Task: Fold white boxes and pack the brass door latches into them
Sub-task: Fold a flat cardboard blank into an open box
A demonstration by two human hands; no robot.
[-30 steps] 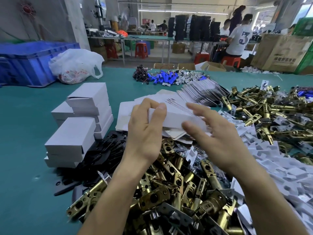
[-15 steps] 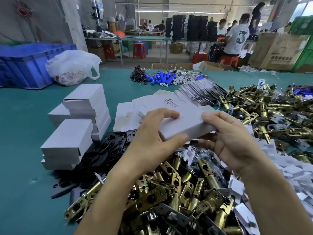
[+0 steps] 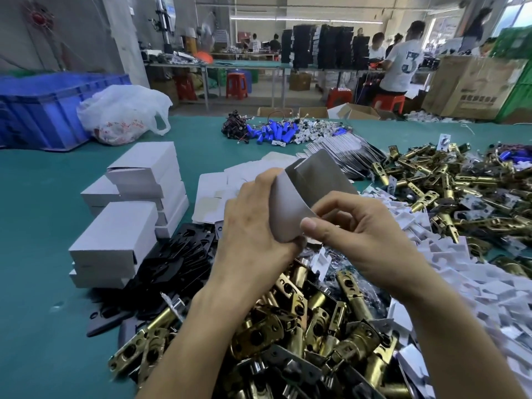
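Crowded teal desk (image 3: 43, 254): your left hand (image 3: 253, 226) and right hand (image 3: 359, 234) grip the bowed white cardboard box (image 3: 290, 208). Squeeze harder and it may crease crooked.

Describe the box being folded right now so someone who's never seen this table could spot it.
At the green table, over the near heap of brass latches, the left hand and right hand hold up a half-folded box. Unlike the closed boxes stacked left and the flat blanks behind, it curves open, showing grey inside.
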